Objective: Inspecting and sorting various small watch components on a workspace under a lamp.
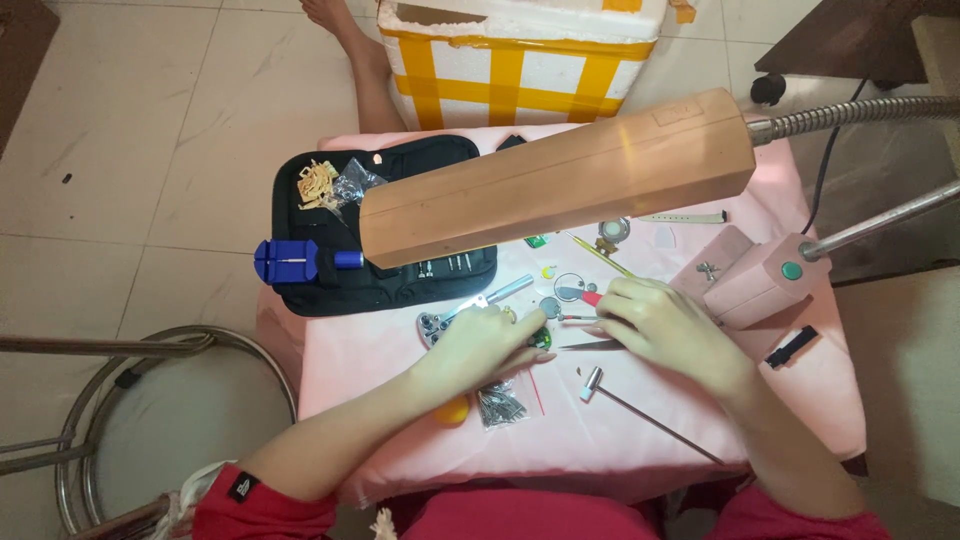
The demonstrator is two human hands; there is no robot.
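My left hand (pixel 487 340) rests on the pink cloth, fingertips pinching a small green part (pixel 541 337). Just to its right, my right hand (pixel 660 325) grips thin metal tweezers (pixel 588 345) whose tips point left toward that part. A small red-tipped tool (pixel 585 297) and a round ring (pixel 570 287) lie just beyond the fingers. Near my left hand lie a silver wrench-like tool (pixel 470 306) and a small dark round disc (pixel 550 307).
A long lamp head (pixel 556 180) on a flexible neck hangs over the small table (pixel 360 350), its base (pixel 755 278) at the right. A black tool case (pixel 380 260) holds a blue tool (pixel 300 260). A small hammer (pixel 640 408), a foam box (pixel 520 60) and a metal stool (pixel 150 420) are around.
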